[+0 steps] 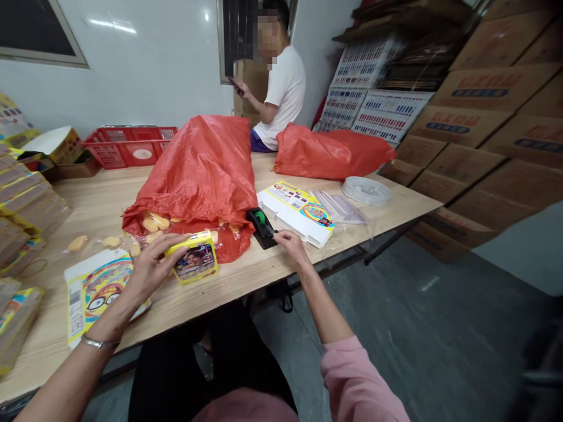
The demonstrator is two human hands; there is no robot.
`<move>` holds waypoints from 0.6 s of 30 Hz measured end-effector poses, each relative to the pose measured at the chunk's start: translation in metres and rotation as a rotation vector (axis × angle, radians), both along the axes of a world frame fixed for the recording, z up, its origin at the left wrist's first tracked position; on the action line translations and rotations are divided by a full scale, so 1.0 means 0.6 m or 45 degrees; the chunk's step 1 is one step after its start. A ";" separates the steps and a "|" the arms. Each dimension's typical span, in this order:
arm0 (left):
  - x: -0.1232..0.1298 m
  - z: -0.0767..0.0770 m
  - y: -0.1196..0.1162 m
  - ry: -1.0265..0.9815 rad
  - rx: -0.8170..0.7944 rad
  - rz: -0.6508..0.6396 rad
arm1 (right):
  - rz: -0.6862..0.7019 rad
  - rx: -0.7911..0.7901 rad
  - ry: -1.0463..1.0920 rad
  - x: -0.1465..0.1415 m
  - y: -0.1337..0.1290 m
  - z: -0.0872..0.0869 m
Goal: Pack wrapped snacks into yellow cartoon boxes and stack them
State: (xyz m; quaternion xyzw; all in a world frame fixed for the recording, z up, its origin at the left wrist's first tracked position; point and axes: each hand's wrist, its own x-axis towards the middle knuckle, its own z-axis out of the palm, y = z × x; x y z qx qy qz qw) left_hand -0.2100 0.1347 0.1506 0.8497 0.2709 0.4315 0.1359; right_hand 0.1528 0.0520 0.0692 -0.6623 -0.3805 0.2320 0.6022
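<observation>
My left hand [160, 266] is closed round a small yellow box [196, 258] with a dark picture on its front, holding it upright near the table's front edge. A black tape dispenser [263, 230] with a green core stands to the right of the box. At its cutting end, my right hand [292, 245] pinches the tape, which is too thin to see clearly. Behind the box, an open red woven sack [206, 164] lies with wrapped yellow pieces [155, 223] at its mouth. A flattened printed carton [103, 287] is partly under my left forearm.
Stacked yellow boxes [26, 193] line the table's left side, near a red basket [132, 146]. To the right are flat cartons [297, 208], clear plastic bags [336, 208], a round clear tray [366, 190] and another red sack [334, 153]. A person [284, 82] sits behind, holding a phone.
</observation>
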 end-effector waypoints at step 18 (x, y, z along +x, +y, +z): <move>0.004 -0.004 -0.051 0.010 -0.002 -0.011 | 0.506 0.277 0.511 -0.349 -0.024 0.121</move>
